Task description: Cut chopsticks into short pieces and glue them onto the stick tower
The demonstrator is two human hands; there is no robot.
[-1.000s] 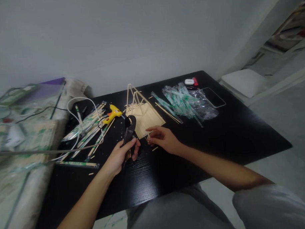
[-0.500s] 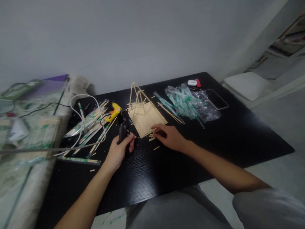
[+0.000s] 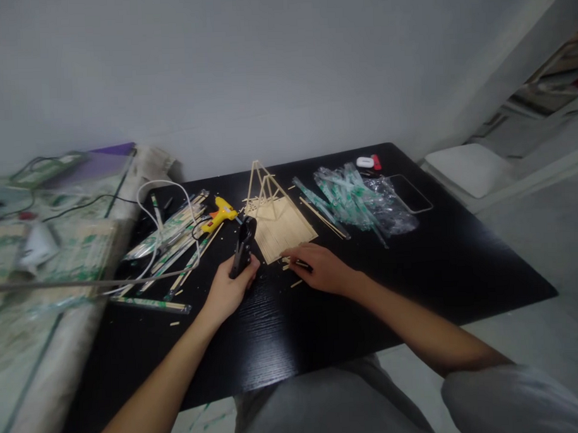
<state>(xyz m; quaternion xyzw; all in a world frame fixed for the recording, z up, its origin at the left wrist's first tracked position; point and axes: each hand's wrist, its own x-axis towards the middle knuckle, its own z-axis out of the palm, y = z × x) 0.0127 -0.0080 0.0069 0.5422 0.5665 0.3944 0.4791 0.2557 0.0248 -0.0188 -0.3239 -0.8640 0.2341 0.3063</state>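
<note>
My left hand (image 3: 232, 283) is closed around the handle of a black hand tool (image 3: 243, 248) with a curved head pointing up and away. My right hand (image 3: 322, 266) hovers low at the front edge of a flat wooden-stick base (image 3: 289, 226). Its fingers are bent but apart, reaching over short cut stick pieces (image 3: 296, 283); no piece shows between them. A pointed frame of thin sticks (image 3: 258, 179) stands on the back part of the base. Just left of the base lies a yellow hot glue gun (image 3: 221, 214).
Wrapped chopsticks (image 3: 176, 236) and a white cable (image 3: 154, 183) lie to the left. Right of the base are loose sticks (image 3: 323, 218), crumpled green-printed wrappers (image 3: 348, 195), a white case (image 3: 365, 162) and a phone-shaped frame (image 3: 424, 207). The black table (image 3: 368, 321) ends near my lap.
My left hand has turned the black tool so its head leans right, nearer the base. The right hand has shifted slightly left and down, its fingers lower over the short stick pieces.
</note>
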